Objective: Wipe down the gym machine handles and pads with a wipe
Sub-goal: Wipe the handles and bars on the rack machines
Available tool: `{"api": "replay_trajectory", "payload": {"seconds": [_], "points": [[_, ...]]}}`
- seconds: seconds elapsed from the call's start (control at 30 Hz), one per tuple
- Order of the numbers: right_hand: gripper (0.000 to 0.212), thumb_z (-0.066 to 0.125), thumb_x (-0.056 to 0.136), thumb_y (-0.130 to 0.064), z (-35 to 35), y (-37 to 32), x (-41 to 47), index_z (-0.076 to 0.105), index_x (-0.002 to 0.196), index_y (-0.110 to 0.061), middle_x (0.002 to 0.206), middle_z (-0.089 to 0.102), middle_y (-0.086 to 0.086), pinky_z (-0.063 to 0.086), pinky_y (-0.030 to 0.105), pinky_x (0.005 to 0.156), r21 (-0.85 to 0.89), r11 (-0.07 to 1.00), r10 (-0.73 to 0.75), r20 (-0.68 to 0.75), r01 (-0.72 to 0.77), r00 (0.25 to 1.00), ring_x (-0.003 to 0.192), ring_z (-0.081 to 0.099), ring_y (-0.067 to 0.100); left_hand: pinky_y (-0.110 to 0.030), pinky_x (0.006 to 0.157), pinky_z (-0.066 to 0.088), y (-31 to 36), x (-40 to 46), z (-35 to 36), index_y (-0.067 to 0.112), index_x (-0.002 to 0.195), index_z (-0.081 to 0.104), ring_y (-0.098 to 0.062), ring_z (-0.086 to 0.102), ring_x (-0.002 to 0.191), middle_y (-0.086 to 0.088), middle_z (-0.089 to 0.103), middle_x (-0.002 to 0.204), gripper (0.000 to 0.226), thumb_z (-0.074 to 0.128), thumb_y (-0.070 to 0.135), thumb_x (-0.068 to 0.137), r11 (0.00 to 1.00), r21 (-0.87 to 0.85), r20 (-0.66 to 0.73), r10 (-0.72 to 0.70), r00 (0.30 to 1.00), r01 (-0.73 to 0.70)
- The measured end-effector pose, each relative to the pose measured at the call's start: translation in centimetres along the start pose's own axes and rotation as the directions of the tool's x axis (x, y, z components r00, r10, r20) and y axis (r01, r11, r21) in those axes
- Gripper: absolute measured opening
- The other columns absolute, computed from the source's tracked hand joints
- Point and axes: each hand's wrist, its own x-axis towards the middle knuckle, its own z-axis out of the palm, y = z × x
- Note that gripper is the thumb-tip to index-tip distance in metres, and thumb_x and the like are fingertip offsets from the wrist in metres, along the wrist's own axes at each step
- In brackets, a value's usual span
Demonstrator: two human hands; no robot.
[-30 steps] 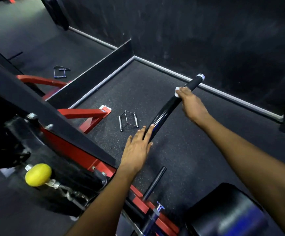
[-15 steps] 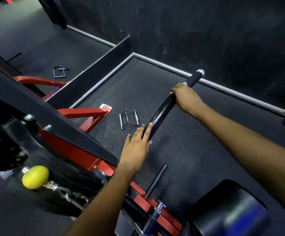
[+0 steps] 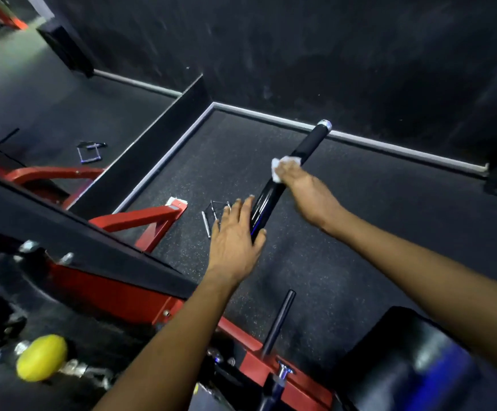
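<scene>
Toward one o'clock from your left hand (image 3: 235, 241), your right hand (image 3: 303, 188) is pressing the white wipe (image 3: 281, 167) onto the black bar (image 3: 271, 194), fingers seemingly curled around it. Your left fingers are lying straight, together, steadying the bar's near end.

bar (image 3: 266, 203): glossy black, smooth, reflective
grip (image 3: 308, 145): matt black sleeve, looks like rubber or foam; bright metal end cap
wipe (image 3: 279, 167): white, crumpled, soft paper or cloth
floor (image 3: 345, 232): matt dark rubber, rough, pale-speckled
frame (image 3: 140, 219): red-painted metal, semi-gloss
knob (image 3: 42, 358): yellow, smooth plastic
pad (image 3: 410, 357): black, smooth, sheen like vinyl
wall (image 3: 330, 48): matt black, streaked
</scene>
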Motion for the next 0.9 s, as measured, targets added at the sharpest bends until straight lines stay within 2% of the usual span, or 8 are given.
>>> {"api": "replay_trajectory", "payload": {"seconds": [0.13, 0.23, 0.4, 0.5, 0.6, 0.7, 0.8, 0.9], "points": [[0.062, 0.036, 0.092, 0.008, 0.4, 1.8, -0.5, 0.021, 0.149, -0.01, 0.157, 0.015, 0.009, 0.023, 0.033, 0.115, -0.037, 0.992, -0.116, 0.076, 0.119, 0.99, 0.145, 0.014, 0.021, -0.051, 0.115, 0.024, 2.1, 4.9, -0.3, 0.021, 0.155, 0.003, -0.029, 0.031, 0.142, -0.008, 0.03, 0.156, 0.085, 0.056, 0.045, 0.092, 0.999, -0.044, 0.056, -0.026, 0.998, 0.028], [0.063, 0.035, 0.092, 0.005, 0.4, 6.5, 1.7, 0.026, 0.149, -0.02, 0.157, 0.018, 0.005, 0.021, 0.04, 0.117, 0.09, 0.994, 0.062, 0.049, -0.067, 0.997, 0.145, 0.016, 0.021, -0.048, 0.112, 0.029, 2.9, 6.2, -0.1, 0.022, 0.155, 0.004, -0.032, 0.051, 0.124, -0.012, 0.053, 0.138, 0.082, 0.055, 0.037, 0.092, 0.999, 0.019, 0.121, -0.047, 0.992, 0.045], [0.045, 0.026, 0.103, -0.034, 0.1, 7.3, 4.1, 0.031, 0.146, -0.023, 0.154, 0.027, 0.007, 0.025, 0.04, 0.113, -0.076, 0.974, 0.215, 0.015, -0.213, 0.977, 0.139, 0.028, 0.027, -0.04, 0.109, 0.031, 3.0, 5.3, 0.9, 0.02, 0.155, 0.005, -0.032, 0.051, 0.121, -0.014, 0.053, 0.133, 0.068, 0.043, 0.032, 0.1, 0.995, 0.1, 0.107, -0.03, 0.994, 0.019], [0.039, 0.035, 0.096, -0.009, 0.9, 3.3, 2.3, 0.049, 0.131, -0.001, 0.134, 0.049, 0.019, 0.043, 0.043, 0.102, -0.124, 0.989, -0.089, -0.049, 0.083, 0.995, 0.126, 0.046, 0.034, -0.04, 0.107, 0.033, 2.8, 5.4, 1.5, 0.019, 0.155, 0.003, -0.033, 0.049, 0.124, -0.014, 0.05, 0.135, 0.067, 0.041, 0.033, 0.101, 0.997, 0.07, 0.093, -0.017, 0.996, 0.011], [0.043, 0.034, 0.086, -0.01, 0.3, 5.8, 3.1, 0.06, 0.119, -0.002, 0.119, 0.062, 0.014, 0.052, 0.033, 0.086, -0.225, 0.922, -0.324, -0.008, 0.314, 0.946, 0.111, 0.059, 0.028, -0.042, 0.103, 0.037, 2.7, 5.4, 1.7, 0.021, 0.155, 0.003, -0.034, 0.047, 0.126, -0.015, 0.049, 0.134, 0.065, 0.039, 0.034, 0.102, 1.0, 0.027, 0.079, -0.011, 0.997, 0.009], [0.053, 0.043, 0.086, 0.004, -1.2, 9.9, 5.4, 0.046, 0.136, -0.012, 0.143, 0.041, 0.011, 0.043, 0.041, 0.101, -0.143, 0.989, -0.013, 0.081, 0.025, 0.997, 0.13, 0.043, 0.029, -0.044, 0.098, 0.041, 2.5, 5.4, 1.8, 0.02, 0.155, 0.003, -0.033, 0.049, 0.121, -0.015, 0.05, 0.131, 0.065, 0.038, 0.034, 0.102, 1.0, 0.01, 0.073, 0.0, 0.997, -0.001], [0.061, 0.038, 0.088, 0.009, -0.9, 11.0, 7.2, 0.031, 0.145, -0.013, 0.155, 0.019, 0.01, 0.03, 0.042, 0.11, -0.137, 0.942, 0.324, 0.138, -0.306, 0.936, 0.14, 0.026, 0.032, -0.043, 0.096, 0.043, 2.5, 5.4, 1.9, 0.02, 0.155, 0.005, -0.033, 0.05, 0.119, -0.015, 0.052, 0.129, 0.064, 0.038, 0.035, 0.102, 1.0, 0.004, 0.062, 0.004, 0.998, -0.004], [0.047, 0.037, 0.091, 0.004, 0.7, 8.8, 7.5, 0.037, 0.137, -0.005, 0.143, 0.033, 0.018, 0.039, 0.047, 0.101, -0.216, 0.944, 0.268, 0.053, -0.251, 0.962, 0.129, 0.036, 0.038, -0.042, 0.096, 0.042, 2.4, 5.4, 1.9, 0.02, 0.155, 0.006, -0.032, 0.05, 0.12, -0.015, 0.052, 0.129, 0.064, 0.039, 0.034, 0.102, 1.0, -0.006, 0.057, 0.009, 0.998, -0.009]]}}
